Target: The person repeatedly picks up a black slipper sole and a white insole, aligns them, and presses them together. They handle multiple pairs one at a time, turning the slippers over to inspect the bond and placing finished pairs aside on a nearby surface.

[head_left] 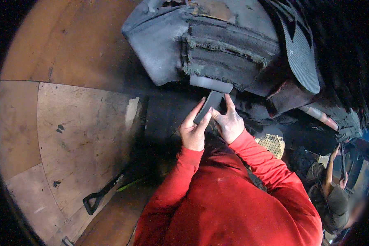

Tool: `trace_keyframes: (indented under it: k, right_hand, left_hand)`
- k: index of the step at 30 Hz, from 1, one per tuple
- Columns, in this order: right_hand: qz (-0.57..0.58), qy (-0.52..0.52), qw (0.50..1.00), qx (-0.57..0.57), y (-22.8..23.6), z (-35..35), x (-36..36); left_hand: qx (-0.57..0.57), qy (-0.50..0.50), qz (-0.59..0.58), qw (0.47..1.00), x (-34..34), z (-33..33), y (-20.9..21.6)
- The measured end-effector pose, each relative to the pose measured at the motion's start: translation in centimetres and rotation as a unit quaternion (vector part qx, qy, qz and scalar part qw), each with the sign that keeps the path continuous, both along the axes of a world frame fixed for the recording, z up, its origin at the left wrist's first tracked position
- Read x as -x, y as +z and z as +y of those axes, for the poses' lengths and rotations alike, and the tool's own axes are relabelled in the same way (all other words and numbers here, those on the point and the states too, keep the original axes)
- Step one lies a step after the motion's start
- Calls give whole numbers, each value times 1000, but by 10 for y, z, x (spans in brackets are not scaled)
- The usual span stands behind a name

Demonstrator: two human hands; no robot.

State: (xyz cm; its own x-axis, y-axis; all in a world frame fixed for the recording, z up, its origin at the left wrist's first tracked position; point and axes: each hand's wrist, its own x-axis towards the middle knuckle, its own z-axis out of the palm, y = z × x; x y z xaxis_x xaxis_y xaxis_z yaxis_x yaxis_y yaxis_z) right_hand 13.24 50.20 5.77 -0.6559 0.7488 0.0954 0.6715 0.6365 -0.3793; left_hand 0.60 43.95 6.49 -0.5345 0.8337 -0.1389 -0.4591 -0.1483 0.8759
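A flat, dark grey rectangular block (211,105) is held up in front of my chest, tilted. My left hand (194,130) grips its left edge between thumb and fingers. From the other side my right hand (229,123) pinches it, with the thumb near the left thumb and the index finger pointing up toward a pale grey bar (211,84). That bar lies just beyond the block, along the lower edge of a dark frayed cloth (229,53). Whether the index fingertip touches the bar I cannot tell.
The cloth covers a bulky grey dusty form (162,53). A long, textured grey strip (301,61) hangs at the upper right. Lower left are plywood panels (86,131) and a black D-shaped handle (95,201). A perforated yellowish piece (271,145) lies beside my right arm. Another person (332,197) works at far right.
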Motion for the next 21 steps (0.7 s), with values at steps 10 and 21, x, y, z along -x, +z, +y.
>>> trace_keyframes:
  k: [10, 21]
  right_hand:
    - [238, -14, 965, 109, -29, -8, 34]
    - [243, -31, 917, 315, -14, 8, 20]
  left_hand:
    - [113, -8, 402, 908, 33, 15, 30]
    - [292, -26, 411, 863, 16, 53, 8]
